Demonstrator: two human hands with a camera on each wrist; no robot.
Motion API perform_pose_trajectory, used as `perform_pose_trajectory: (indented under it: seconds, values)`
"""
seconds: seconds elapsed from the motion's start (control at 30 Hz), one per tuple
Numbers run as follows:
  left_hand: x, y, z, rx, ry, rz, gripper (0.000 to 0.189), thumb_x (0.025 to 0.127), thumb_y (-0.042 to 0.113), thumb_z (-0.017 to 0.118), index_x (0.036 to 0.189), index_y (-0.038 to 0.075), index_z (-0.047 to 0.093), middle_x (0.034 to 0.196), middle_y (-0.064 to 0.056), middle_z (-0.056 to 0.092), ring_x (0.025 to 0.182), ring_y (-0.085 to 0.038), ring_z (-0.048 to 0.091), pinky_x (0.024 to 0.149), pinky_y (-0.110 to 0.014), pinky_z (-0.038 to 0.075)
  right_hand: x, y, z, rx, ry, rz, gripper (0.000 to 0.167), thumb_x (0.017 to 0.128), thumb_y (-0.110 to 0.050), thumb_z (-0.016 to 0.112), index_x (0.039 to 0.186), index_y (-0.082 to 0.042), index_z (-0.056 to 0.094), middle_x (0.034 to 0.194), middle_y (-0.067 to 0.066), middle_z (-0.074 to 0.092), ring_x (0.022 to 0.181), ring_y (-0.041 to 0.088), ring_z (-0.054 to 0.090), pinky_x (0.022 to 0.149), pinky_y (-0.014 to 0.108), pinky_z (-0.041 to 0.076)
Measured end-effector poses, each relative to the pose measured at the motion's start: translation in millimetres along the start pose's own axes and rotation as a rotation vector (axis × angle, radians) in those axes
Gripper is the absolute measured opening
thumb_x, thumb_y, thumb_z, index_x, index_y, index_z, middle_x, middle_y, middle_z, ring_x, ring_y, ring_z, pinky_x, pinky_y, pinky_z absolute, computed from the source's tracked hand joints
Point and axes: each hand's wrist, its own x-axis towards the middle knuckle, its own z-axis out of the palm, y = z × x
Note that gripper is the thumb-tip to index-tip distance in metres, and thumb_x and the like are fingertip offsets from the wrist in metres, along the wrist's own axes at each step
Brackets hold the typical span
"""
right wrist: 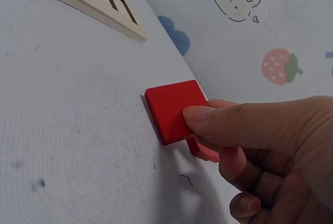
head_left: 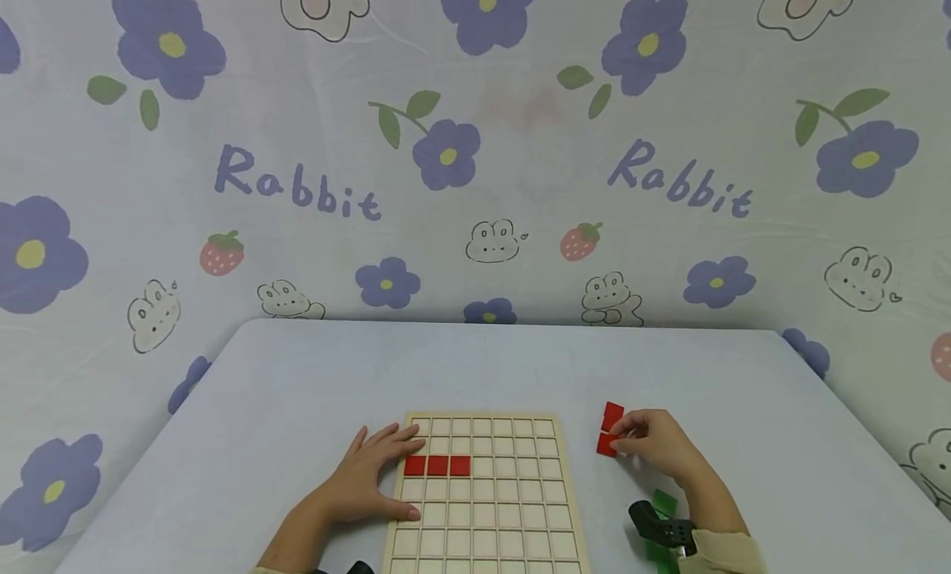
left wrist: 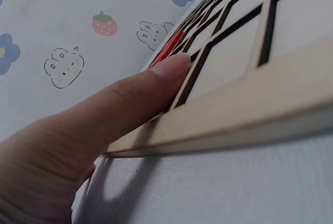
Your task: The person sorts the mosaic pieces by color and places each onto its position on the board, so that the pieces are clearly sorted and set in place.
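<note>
A wooden grid board [head_left: 562,475] lies on the table, with three red square tiles [head_left: 437,466] side by side in one row from its left edge. My left hand [head_left: 364,479] rests on the board's left side, fingers spread. In the left wrist view its thumb [left wrist: 140,91] presses on the wooden frame. Right of the board, my right hand [head_left: 657,446] pinches a red square tile [right wrist: 174,110] between thumb and fingers. Another red tile [right wrist: 203,151] shows partly behind it, much of it hidden by the hand.
Green tiles [head_left: 664,502] lie under the right wrist, partly covered by the black wrist camera [head_left: 661,528]. White table surface [head_left: 505,363] extends behind the board, up to a cloth [head_left: 490,186] printed with flowers and rabbits.
</note>
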Motion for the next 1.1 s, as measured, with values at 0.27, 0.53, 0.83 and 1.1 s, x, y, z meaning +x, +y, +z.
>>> perform_pose_trajectory:
  seconds: [0.27, 0.53, 0.83, 1.1]
  values:
    - [0.5, -0.2, 1.0, 0.006, 0.001, -0.001, 0.089, 0.060, 0.056, 0.079, 0.135, 0.018, 0.049, 0.148, -0.005, 0.039, 0.139, -0.037, 0.026, 0.110, -0.065, 0.000, 0.5, 2, -1, 0.040, 0.005, 0.025, 0.013, 0.082, -0.011, 0.069, 0.091, -0.001, 0.067, 0.081, 0.005, 0.065, 0.073, 0.017, 0.053, 0.063, 0.026, 0.046]
    - [0.0, -1.1, 1.7, 0.009, 0.003, -0.003, 0.089, 0.061, 0.056, 0.079, 0.135, 0.018, 0.049, 0.148, -0.005, 0.039, 0.139, -0.037, 0.026, 0.110, -0.065, 0.001, 0.9, -5, 0, 0.074, 0.009, 0.057, 0.017, 0.082, -0.017, 0.070, 0.091, -0.002, 0.068, 0.081, 0.003, 0.065, 0.076, 0.018, 0.051, 0.062, 0.026, 0.045]
    - [1.1, -2.0, 1.7, 0.023, 0.004, -0.004, 0.089, 0.060, 0.057, 0.078, 0.135, 0.018, 0.049, 0.148, -0.004, 0.039, 0.139, -0.036, 0.026, 0.110, -0.065, 0.001, 3.4, -12, 6, 0.087, -0.007, 0.018, 0.015, 0.084, -0.013, 0.067, 0.093, -0.002, 0.069, 0.081, 0.003, 0.065, 0.075, 0.018, 0.051, 0.061, 0.026, 0.046]
    - [0.6, -3.3, 2.7, 0.020, 0.010, -0.007, 0.090, 0.060, 0.060, 0.077, 0.135, 0.020, 0.050, 0.148, -0.002, 0.040, 0.140, -0.034, 0.026, 0.111, -0.064, 0.001, 3.5, -19, 9, 0.102, -0.039, 0.001, 0.015, 0.084, -0.013, 0.067, 0.093, -0.002, 0.069, 0.081, 0.003, 0.064, 0.074, 0.017, 0.051, 0.062, 0.026, 0.046]
